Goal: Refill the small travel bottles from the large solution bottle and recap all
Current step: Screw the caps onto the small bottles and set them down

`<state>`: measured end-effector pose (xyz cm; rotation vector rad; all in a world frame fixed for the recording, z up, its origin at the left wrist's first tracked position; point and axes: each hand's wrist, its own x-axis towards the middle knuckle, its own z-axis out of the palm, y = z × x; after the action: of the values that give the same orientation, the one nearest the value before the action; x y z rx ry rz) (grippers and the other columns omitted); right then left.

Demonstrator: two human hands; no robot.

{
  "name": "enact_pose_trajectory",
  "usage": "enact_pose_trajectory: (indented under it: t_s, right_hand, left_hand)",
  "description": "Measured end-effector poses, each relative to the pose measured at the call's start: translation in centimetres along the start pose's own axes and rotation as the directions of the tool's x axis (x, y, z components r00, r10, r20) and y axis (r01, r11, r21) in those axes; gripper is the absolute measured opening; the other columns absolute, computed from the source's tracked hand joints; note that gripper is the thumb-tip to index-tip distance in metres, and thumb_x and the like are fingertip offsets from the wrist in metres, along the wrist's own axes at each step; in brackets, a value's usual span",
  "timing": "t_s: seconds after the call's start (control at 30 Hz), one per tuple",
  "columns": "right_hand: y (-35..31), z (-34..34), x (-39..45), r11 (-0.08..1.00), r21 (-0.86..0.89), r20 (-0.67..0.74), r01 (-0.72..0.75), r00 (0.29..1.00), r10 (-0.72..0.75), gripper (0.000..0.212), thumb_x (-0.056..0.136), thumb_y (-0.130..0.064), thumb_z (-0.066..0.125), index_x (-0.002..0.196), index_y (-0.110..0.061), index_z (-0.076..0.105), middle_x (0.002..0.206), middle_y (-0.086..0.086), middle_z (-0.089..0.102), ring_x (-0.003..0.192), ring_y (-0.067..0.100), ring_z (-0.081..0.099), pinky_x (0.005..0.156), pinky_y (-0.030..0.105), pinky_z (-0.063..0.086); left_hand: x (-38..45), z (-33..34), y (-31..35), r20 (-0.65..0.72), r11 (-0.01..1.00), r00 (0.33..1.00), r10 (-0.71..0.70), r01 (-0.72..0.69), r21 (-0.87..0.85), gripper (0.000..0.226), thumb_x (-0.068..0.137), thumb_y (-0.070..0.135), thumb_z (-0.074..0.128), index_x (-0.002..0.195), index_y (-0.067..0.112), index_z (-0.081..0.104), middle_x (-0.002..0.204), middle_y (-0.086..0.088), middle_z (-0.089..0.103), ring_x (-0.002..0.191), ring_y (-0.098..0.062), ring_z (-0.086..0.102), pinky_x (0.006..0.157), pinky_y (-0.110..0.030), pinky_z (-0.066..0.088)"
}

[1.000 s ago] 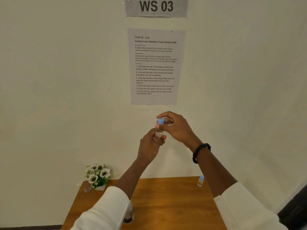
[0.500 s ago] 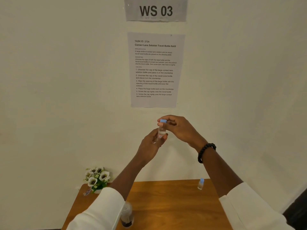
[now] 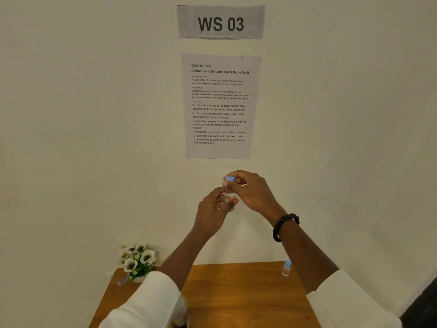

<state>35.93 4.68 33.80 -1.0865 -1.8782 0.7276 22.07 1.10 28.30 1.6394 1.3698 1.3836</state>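
I hold a small clear travel bottle [image 3: 229,198] up in front of the wall, well above the table. My left hand [image 3: 214,210] grips its body from below. My right hand [image 3: 251,192] pinches its blue cap [image 3: 230,179] from above. A second small travel bottle [image 3: 286,267] with a blue cap stands upright on the wooden table [image 3: 241,294] at the far right. A larger bottle [image 3: 181,312] shows only partly behind my left sleeve at the table's near side.
A small pot of white artificial flowers [image 3: 138,261] stands at the table's far left corner. A printed task sheet [image 3: 218,106] and a "WS 03" sign [image 3: 221,22] hang on the wall ahead.
Both hands stay on the raised bottle, and my right fingers have shifted slightly on the cap. The view has tilted upward a little.
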Motion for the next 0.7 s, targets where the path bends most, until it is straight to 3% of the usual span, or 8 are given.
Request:
enact_pose_trajectory:
  t_s: [0.13, 0.2, 0.4, 0.5, 0.6, 0.7]
  right_hand:
    - [-0.4, -1.4, 0.1, 0.996, 0.088, 0.190, -0.019, 0.982, 0.002, 0.024, 0.093, -0.037, 0.066, 0.113, -0.024, 0.071, 0.106, -0.013, 0.073, 0.098, 0.001, 0.067, 0.090, 0.015, 0.049]
    - [-0.7, -1.7, 0.1, 0.991, 0.130, 0.236, -0.023, 0.972, -0.008, 0.024, 0.094, -0.036, 0.065, 0.113, -0.023, 0.070, 0.105, -0.009, 0.074, 0.097, 0.005, 0.069, 0.089, 0.017, 0.051]
    - [-0.7, -1.0, 0.4, 0.996, 0.090, 0.138, -0.005, 0.990, -0.008, 0.024, 0.093, -0.040, 0.065, 0.111, -0.025, 0.070, 0.105, -0.014, 0.072, 0.098, 0.000, 0.066, 0.086, 0.013, 0.046]
    - [-0.3, 0.0, 0.2, 0.997, 0.078, 0.039, 0.003, 0.999, -0.006, 0.023, 0.092, -0.035, 0.067, 0.111, -0.022, 0.072, 0.104, -0.015, 0.073, 0.093, -0.007, 0.065, 0.079, 0.005, 0.044]
    - [0.3, 1.2, -0.1, 0.997, 0.073, -0.028, 0.010, 1.000, -0.008, 0.026, 0.092, -0.032, 0.069, 0.113, -0.019, 0.072, 0.104, -0.011, 0.073, 0.092, -0.004, 0.065, 0.077, 0.001, 0.043]
    - [0.4, 1.2, -0.3, 0.997, 0.077, 0.014, -0.012, 1.000, 0.011, 0.028, 0.091, -0.034, 0.068, 0.116, -0.020, 0.071, 0.105, -0.013, 0.073, 0.093, -0.004, 0.066, 0.075, 0.002, 0.044]
  left_hand:
    - [0.2, -1.9, 0.5, 0.240, 0.985, 0.969, -0.055, 0.092, -0.146, 0.035, 0.091, 0.031, 0.066, 0.124, 0.022, 0.061, 0.107, -0.001, 0.072, 0.098, -0.015, 0.070, 0.091, -0.029, 0.056]
    - [0.3, -2.3, 0.8, 0.284, 0.976, 0.958, -0.045, 0.103, -0.191, 0.033, 0.093, 0.027, 0.064, 0.125, 0.021, 0.061, 0.112, -0.004, 0.071, 0.101, -0.018, 0.069, 0.092, -0.032, 0.056]
    - [0.9, -1.6, 0.1, 0.133, 0.999, 0.991, -0.006, 0.011, -0.036, 0.031, 0.095, 0.036, 0.059, 0.125, 0.026, 0.060, 0.099, 0.004, 0.074, 0.092, -0.013, 0.070, 0.094, -0.038, 0.055]
    - [0.5, -0.9, -0.1, 0.044, 0.999, 0.999, 0.019, -0.020, 0.028, 0.033, 0.095, 0.040, 0.056, 0.125, 0.025, 0.061, 0.096, 0.007, 0.074, 0.088, -0.007, 0.070, 0.087, -0.025, 0.055]
    - [-0.1, -0.2, -0.1, -0.013, 0.997, 0.999, 0.038, -0.037, 0.067, 0.031, 0.096, 0.038, 0.053, 0.122, 0.023, 0.060, 0.097, 0.009, 0.071, 0.085, -0.001, 0.068, 0.076, -0.010, 0.049]
    - [-0.3, -0.1, -0.7, 0.012, 1.000, 1.000, 0.022, -0.023, 0.012, 0.030, 0.096, 0.036, 0.054, 0.124, 0.025, 0.060, 0.101, 0.006, 0.072, 0.090, -0.008, 0.070, 0.086, -0.023, 0.054]
